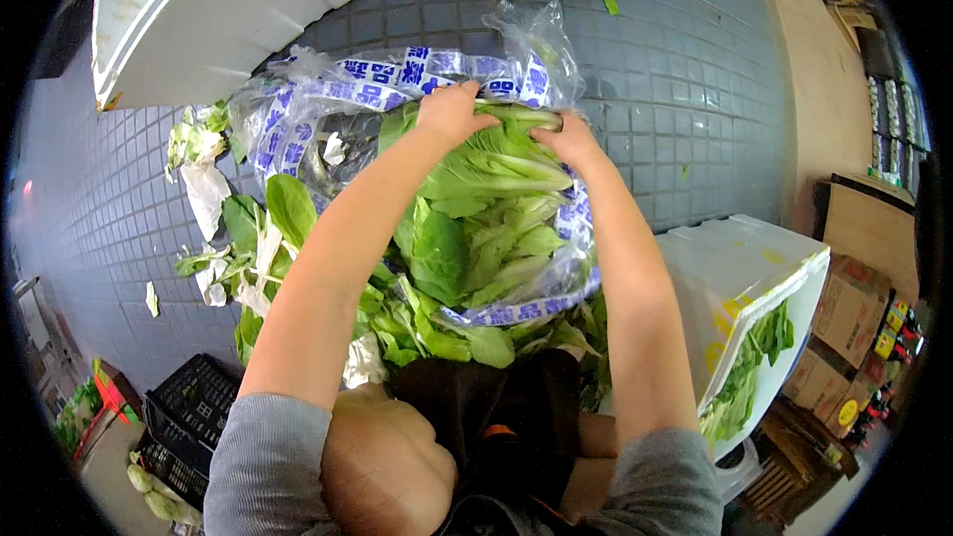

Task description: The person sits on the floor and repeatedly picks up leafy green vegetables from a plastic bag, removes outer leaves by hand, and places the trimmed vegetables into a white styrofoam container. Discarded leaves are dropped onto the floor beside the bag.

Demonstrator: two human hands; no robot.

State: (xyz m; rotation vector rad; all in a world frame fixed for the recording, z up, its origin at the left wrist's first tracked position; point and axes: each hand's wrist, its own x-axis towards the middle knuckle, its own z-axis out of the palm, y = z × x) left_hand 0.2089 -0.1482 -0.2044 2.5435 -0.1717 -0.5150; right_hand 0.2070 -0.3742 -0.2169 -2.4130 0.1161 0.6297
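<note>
A transparent plastic bag (536, 79) with blue-printed white bands lies spread on the floor in front of me, its mouth facing up. Inside it is a pile of leafy green vegetables (496, 174), pale stems toward the right and far side. My left hand (455, 115) is closed over the far part of the greens near the bag's rim, thumb pointing right. At the stem ends, my right hand (573, 139) grips the same greens from the right. Some fingertips of both hands are hidden by leaves and plastic.
Loose leaves (288, 213) and scraps lie left of the bag and near my knees. A white foam box (740, 268) holding greens stands at right; another large white box (248, 20) is at far left. Black crates (189, 402) sit at lower left, cardboard boxes (849, 308) at far right.
</note>
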